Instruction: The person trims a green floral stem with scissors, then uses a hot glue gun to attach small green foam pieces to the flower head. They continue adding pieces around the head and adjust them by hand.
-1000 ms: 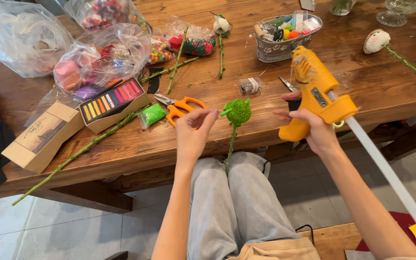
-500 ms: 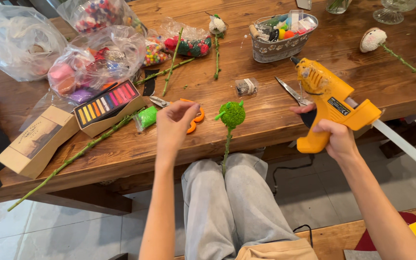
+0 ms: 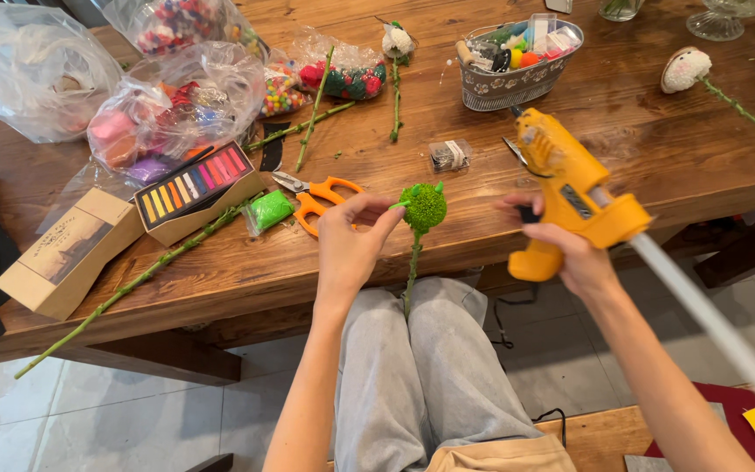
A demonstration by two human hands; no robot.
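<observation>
Two bare hands are working over the near edge of a dark brown wooden tabletop [image 3: 640, 131], seen from above by a person who is sitting with grey trousers showing below. The left hand [image 3: 349, 246] is pinching a small green piece against a fuzzy green ball [image 3: 425, 206], which is sitting on a thin green stem [image 3: 411, 273] hanging down past the edge toward the lap. The right hand [image 3: 570, 253] is clenching the grip of a yellow glue gun [image 3: 570, 188], its tip pointing away across the wood and a pale glue stick [image 3: 701, 315] sticking out behind it toward the camera.

Just beyond the left hand, orange-handled scissors [image 3: 321, 197] are lying flat. Left of them are a small green packet [image 3: 270, 211], an open box of coloured chalk sticks [image 3: 194, 185] and a plain cardboard box [image 3: 67, 249] near the corner. A long green stem [image 3: 133, 284] is lying slantwise along the front edge. Clear plastic bags [image 3: 168, 114] full of coloured craft bits are crowding the far left. A grey oval tin [image 3: 517, 83] holding small supplies is standing further back, and a white fuzzy ball on a stem [image 3: 685, 70] is lying at the far right.

Under the tabletop, pale floor tiles [image 3: 133, 419] are showing.
</observation>
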